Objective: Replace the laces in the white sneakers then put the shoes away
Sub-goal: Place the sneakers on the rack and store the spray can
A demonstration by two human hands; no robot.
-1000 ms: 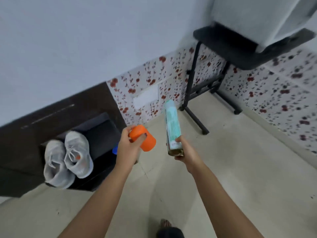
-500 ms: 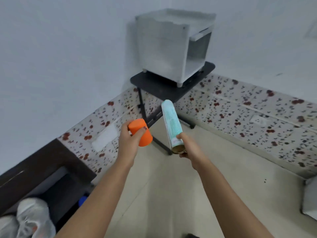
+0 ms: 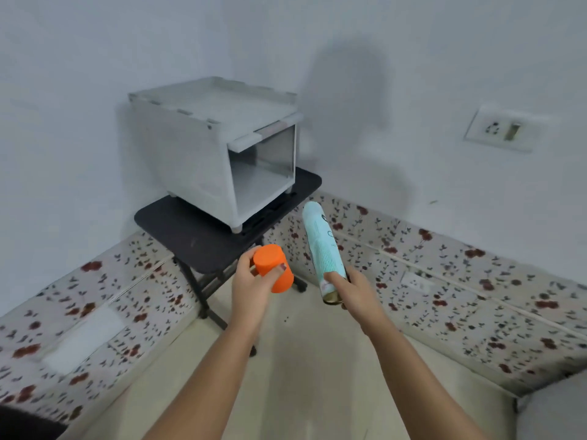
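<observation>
My left hand point(image 3: 254, 289) grips an orange plastic cup point(image 3: 273, 267), held tilted with its closed base up and to the left. A tall pale-green spray can point(image 3: 322, 246) is held near its metal bottom end by my right hand point(image 3: 354, 292), with the can leaning up and to the left. Both hands are raised in front of me over the floor, a short gap between them. The white sneakers are out of view.
A white open-fronted storage box point(image 3: 203, 154) stands on a small black folding table point(image 3: 190, 239) in the room's corner. Floral skirting tiles point(image 3: 444, 281) run along both walls. A wall socket point(image 3: 502, 130) is at the right. A grey object's edge point(image 3: 552, 411) shows at bottom right.
The view has swung right and up: the dark rack with the white sneakers has left the frame, and the table with the white box has come to the centre. Both hands keep their holds.
</observation>
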